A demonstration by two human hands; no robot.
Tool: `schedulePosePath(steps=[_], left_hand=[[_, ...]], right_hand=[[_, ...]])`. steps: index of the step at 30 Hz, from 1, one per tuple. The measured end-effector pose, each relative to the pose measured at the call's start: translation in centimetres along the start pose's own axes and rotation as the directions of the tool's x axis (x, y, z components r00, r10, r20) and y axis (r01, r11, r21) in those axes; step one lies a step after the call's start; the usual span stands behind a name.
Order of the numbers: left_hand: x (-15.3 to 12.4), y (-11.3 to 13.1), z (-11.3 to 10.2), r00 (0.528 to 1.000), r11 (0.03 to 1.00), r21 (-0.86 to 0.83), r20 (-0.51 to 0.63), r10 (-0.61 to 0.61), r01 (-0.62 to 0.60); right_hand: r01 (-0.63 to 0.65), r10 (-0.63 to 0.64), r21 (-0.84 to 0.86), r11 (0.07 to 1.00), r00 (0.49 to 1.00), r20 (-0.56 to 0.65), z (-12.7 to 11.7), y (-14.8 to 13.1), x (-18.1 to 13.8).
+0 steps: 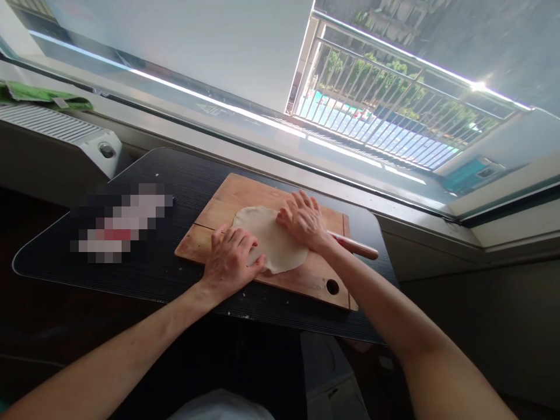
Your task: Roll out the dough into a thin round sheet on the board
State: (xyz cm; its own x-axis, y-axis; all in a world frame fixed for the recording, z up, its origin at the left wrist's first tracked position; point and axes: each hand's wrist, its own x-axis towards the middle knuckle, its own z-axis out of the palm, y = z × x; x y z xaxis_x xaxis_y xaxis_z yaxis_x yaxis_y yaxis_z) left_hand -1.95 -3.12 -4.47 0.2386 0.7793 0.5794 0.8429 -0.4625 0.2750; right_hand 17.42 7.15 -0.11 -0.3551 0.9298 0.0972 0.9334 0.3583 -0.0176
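A thin round sheet of pale dough lies on a wooden cutting board set on a dark ribbed table. My left hand rests flat on the dough's near left edge, fingers stretched out. Spread flat, my right hand presses on the dough's far right edge. A wooden rolling pin lies on the board just behind my right wrist, mostly hidden by it.
The dark table stands against a windowsill with a large window and a railing outside. A blurred-out object lies on the table left of the board. A white radiator sits at the far left.
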Motion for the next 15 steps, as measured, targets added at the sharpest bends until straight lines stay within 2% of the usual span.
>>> schedulePosePath(steps=[2,4,8,10,12,15], left_hand=[[0.0,0.0,0.0,1.000,1.000,0.010,0.009,-0.003,0.003],[0.0,0.0,0.0,1.000,1.000,0.013,0.021,-0.009,0.009],[-0.1,0.0,0.0,1.000,1.000,0.011,0.023,-0.018,0.018],[-0.1,0.0,0.0,1.000,1.000,0.013,0.018,-0.023,0.023],[-0.1,0.0,-0.1,0.999,0.999,0.014,0.021,-0.029,0.028],[0.0,0.1,-0.2,0.999,0.999,0.015,0.038,-0.037,0.037]], right_hand=[[-0.082,0.082,-0.010,0.997,0.996,0.024,-0.1,0.5,1.9],[-0.095,0.094,0.004,0.996,0.994,0.059,-0.2,0.3,2.2],[0.051,-0.054,0.053,0.997,0.997,0.053,0.4,-1.1,-1.3],[0.069,-0.070,0.058,0.996,0.997,0.012,0.6,-1.1,-1.5],[-0.005,0.005,0.056,0.998,1.000,0.003,0.6,-0.3,0.4],[-0.152,0.150,0.041,0.987,0.987,0.062,0.1,0.9,3.7]])
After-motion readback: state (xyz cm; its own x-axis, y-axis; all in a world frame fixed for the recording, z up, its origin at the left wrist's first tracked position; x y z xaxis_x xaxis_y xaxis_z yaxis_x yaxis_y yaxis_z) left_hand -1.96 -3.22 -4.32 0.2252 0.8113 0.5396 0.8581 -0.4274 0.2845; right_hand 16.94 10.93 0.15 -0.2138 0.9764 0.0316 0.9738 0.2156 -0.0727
